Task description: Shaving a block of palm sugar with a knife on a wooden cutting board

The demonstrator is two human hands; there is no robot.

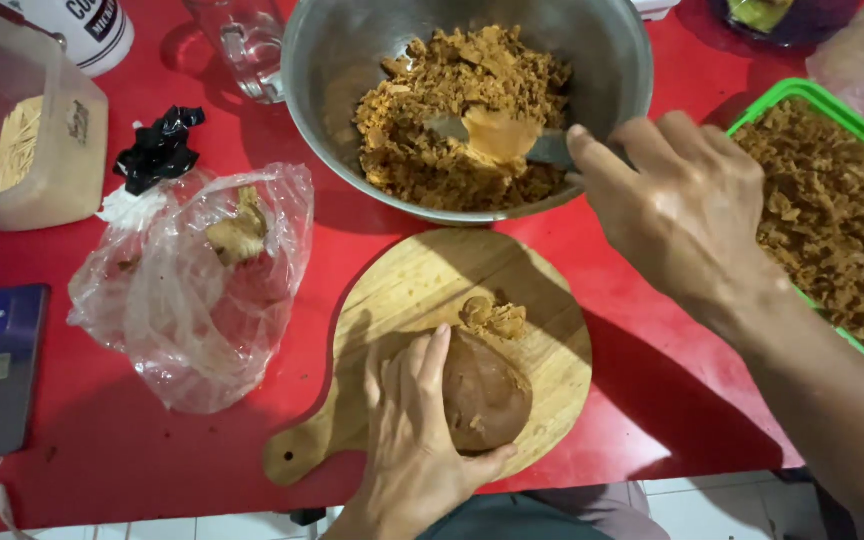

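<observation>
Clear bag (crumpled) beside hands

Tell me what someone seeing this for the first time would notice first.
Probably the metal bowl at top centre, heaped with brown shavings, where the right hand works a knife coated in brown paste. Just below, the left hand holds a rounded brown block on a round wooden cutting board. All this sits on a bright red table, with a green tray of more shavings at the right.
</observation>
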